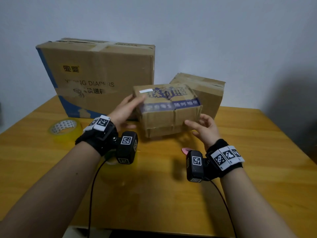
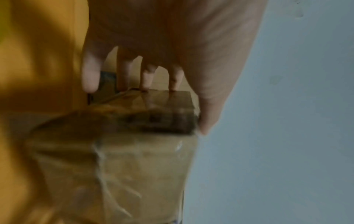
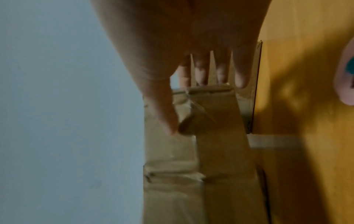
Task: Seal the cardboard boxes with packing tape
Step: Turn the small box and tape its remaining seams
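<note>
Gripping the small box (image 1: pixel 169 109) (crumpled, purple-printed, taped), left hand (image 1: pixel 124 111)

Left hand (image 1: pixel 124 112) grips small box (image 1: pixel 169 109) side; right hand (image 1: pixel 204 129) open just beside it.
</note>
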